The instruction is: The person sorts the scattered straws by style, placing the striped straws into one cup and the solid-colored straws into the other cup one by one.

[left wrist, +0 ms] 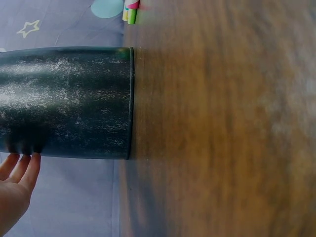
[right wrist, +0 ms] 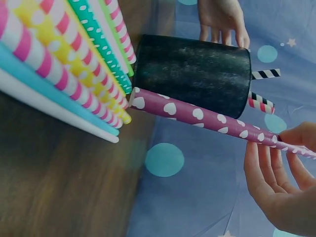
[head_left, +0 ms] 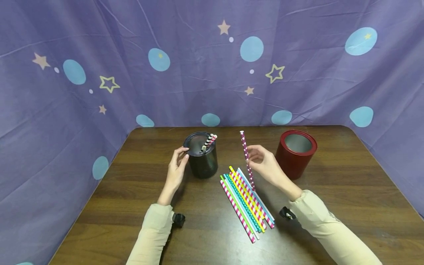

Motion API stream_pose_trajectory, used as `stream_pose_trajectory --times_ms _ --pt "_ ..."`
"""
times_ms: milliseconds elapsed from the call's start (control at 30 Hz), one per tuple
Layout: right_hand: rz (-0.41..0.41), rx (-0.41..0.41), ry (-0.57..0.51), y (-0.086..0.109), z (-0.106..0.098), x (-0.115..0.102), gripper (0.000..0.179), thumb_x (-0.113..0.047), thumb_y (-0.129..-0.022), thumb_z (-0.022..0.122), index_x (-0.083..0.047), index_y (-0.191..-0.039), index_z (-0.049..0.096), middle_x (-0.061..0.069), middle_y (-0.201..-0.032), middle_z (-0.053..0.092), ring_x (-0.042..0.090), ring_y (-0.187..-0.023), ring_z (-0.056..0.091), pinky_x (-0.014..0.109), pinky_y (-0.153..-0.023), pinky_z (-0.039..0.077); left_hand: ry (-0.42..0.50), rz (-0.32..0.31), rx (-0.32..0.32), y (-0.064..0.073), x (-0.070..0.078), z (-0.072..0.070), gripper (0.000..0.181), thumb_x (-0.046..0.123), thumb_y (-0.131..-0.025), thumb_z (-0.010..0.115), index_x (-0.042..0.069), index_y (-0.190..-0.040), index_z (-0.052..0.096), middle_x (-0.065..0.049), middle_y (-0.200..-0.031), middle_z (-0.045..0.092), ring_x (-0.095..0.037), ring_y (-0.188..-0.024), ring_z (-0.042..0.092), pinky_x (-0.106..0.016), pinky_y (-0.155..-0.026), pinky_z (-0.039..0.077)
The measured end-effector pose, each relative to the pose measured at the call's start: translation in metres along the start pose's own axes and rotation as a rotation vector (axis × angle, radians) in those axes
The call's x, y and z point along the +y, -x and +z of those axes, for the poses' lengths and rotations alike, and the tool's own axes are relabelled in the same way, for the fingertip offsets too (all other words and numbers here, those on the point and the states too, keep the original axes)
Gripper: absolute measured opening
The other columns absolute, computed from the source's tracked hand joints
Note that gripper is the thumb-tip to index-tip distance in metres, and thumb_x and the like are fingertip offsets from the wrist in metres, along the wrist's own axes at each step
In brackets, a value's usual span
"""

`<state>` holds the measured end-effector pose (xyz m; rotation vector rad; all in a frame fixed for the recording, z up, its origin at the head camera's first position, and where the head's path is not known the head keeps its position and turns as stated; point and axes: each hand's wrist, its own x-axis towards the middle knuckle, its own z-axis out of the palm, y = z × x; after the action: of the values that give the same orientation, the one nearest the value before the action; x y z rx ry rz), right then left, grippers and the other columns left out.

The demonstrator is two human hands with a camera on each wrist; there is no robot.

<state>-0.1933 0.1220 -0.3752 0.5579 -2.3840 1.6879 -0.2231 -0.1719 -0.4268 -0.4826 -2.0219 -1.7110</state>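
Note:
In the head view, my right hand (head_left: pixel 266 164) pinches a purple paper straw (head_left: pixel 245 149) with white hearts, which stands nearly upright. In the right wrist view, the thumb and fingers hold this straw (right wrist: pixel 197 114) near one end. My left hand (head_left: pixel 177 169) touches the side and rim of a black can (head_left: pixel 203 165); its fingers (left wrist: pixel 30 170) look fairly straight in the left wrist view. Several striped straws (head_left: pixel 212 140) lean inside the black can. On the table, a row of colourful paper straws (head_left: pixel 245 202) lies just below the purple straw's lower end.
A red can (head_left: pixel 293 162) stands on the right, beside my right hand; its visible inside is bare metal. Wood tabletop (head_left: pixel 132 191) extends around everything. Behind the table hangs a purple curtain (head_left: pixel 198 92) with stars and blue spots.

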Motion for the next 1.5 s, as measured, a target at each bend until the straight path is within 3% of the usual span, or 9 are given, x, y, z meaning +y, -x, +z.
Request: stream_pose_trajectory --times_ms 167,300,433,567,833,1000,1233,1500 --pt "-0.01 0.035 -0.057 -0.003 0.002 -0.011 0.032 0.011 -0.074 0.059 0.008 -0.105 0.05 0.02 -0.088 0.059 0.024 -0.081 0.056 0.03 -0.076 0.047 -0.025 -0.091 -0.01 -0.001 0.017 0.002 0.023 0.0 -0.089 0.046 -0.008 -0.111 0.048 -0.021 -0.12 0.044 -0.031 -0.117 0.041 -0.018 -0.088 0.038" --pt "-0.01 0.048 -0.07 -0.002 0.003 -0.036 0.03 0.013 -0.075 0.057 0.011 -0.104 0.048 0.024 -0.089 0.058 0.027 -0.083 0.056 0.034 -0.078 0.047 -0.03 -0.107 -0.015 0.0 0.034 0.004 0.024 -0.004 -0.089 0.044 -0.011 -0.111 0.046 -0.025 -0.119 0.043 -0.035 -0.116 0.04 -0.014 -0.086 0.037" --pt "-0.006 0.068 -0.076 -0.003 0.004 -0.049 0.028 0.011 -0.077 0.057 0.011 -0.103 0.047 0.025 -0.089 0.058 0.028 -0.084 0.056 0.028 -0.075 0.048 -0.039 -0.102 -0.015 0.0 0.035 0.004 0.024 -0.005 -0.088 0.044 -0.012 -0.111 0.046 -0.026 -0.119 0.043 -0.035 -0.116 0.04 -0.014 -0.086 0.037" --pt "-0.005 0.095 -0.148 -0.009 0.006 -0.041 0.027 0.01 -0.078 0.057 0.009 -0.103 0.048 0.025 -0.089 0.057 0.022 -0.08 0.057 0.026 -0.069 0.05 -0.044 -0.095 -0.013 -0.001 0.034 0.005 0.023 -0.005 -0.088 0.044 -0.013 -0.11 0.045 -0.026 -0.118 0.043 -0.034 -0.116 0.04 -0.015 -0.086 0.037" --pt "-0.07 0.152 -0.204 -0.02 0.01 -0.035 0.027 0.007 -0.078 0.059 0.008 -0.103 0.049 0.025 -0.091 0.059 0.006 -0.079 0.057 0.024 -0.072 0.05 -0.023 -0.093 -0.005 -0.002 0.004 0.001 0.024 0.0 -0.089 0.047 -0.006 -0.112 0.048 -0.017 -0.12 0.045 -0.026 -0.117 0.042 -0.017 -0.088 0.038" --pt "-0.086 0.18 -0.266 -0.024 0.013 -0.043 0.026 0.01 -0.077 0.058 0.008 -0.101 0.047 0.025 -0.093 0.058 0.007 -0.082 0.057 0.026 -0.073 0.05 -0.023 -0.092 -0.008 -0.002 0.009 0.001 0.023 0.0 -0.089 0.046 -0.006 -0.111 0.048 -0.018 -0.12 0.045 -0.022 -0.116 0.042 -0.018 -0.088 0.038" --pt "-0.1 0.211 -0.355 -0.03 0.017 -0.055 0.025 0.014 -0.077 0.055 0.009 -0.099 0.045 0.024 -0.092 0.058 0.009 -0.082 0.058 0.032 -0.074 0.05 -0.014 -0.083 -0.015 -0.001 0.029 0.003 0.023 -0.004 -0.088 0.045 -0.011 -0.111 0.047 -0.022 -0.118 0.044 -0.032 -0.116 0.04 -0.014 -0.086 0.038" --pt "-0.136 0.244 -0.481 -0.036 0.021 -0.064 0.023 0.016 -0.077 0.052 0.004 -0.095 0.044 0.012 -0.088 0.059 0.014 -0.081 0.059 0.037 -0.075 0.05 -0.041 -0.076 -0.005 -0.002 0.004 0.0 0.023 0.0 -0.089 0.047 -0.007 -0.111 0.048 -0.017 -0.117 0.046 -0.019 -0.114 0.043 -0.018 -0.086 0.039"
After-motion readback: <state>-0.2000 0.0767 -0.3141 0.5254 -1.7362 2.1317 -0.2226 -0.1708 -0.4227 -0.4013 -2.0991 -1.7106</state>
